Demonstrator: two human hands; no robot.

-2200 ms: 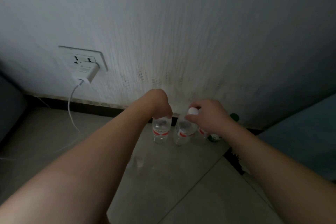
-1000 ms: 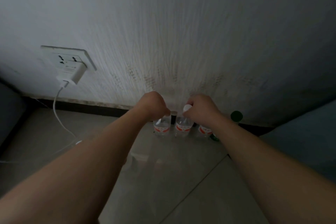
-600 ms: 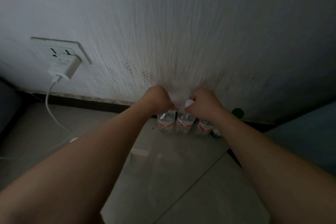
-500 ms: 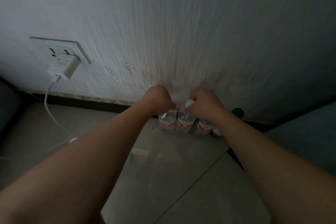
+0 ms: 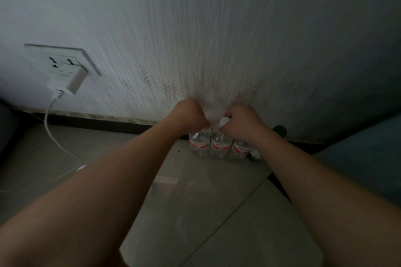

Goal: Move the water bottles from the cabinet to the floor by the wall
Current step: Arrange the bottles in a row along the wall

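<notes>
Three clear water bottles with red-and-white labels stand in a row on the floor tiles against the white wall point(image 5: 217, 39). My left hand point(image 5: 187, 115) grips the top of the leftmost bottle point(image 5: 199, 143). My right hand point(image 5: 240, 123) grips the neck of the middle bottle point(image 5: 220, 145), whose white cap shows beside my fingers. The third bottle point(image 5: 240, 149) stands just right of it, partly behind my right wrist. A green-capped bottle point(image 5: 280, 130) stands at the row's right end, mostly hidden by my forearm.
A wall socket point(image 5: 63, 58) at the left holds a white charger point(image 5: 66, 81), and its white cable point(image 5: 52, 132) trails across the floor point(image 5: 195, 201). A dark skirting strip point(image 5: 97, 122) runs along the wall. A blue-grey surface point(image 5: 368, 158) fills the right side.
Both hands carried their bottles back to the wall and set them down beside the third bottle. Over the last half second hands and bottles have stayed still.
</notes>
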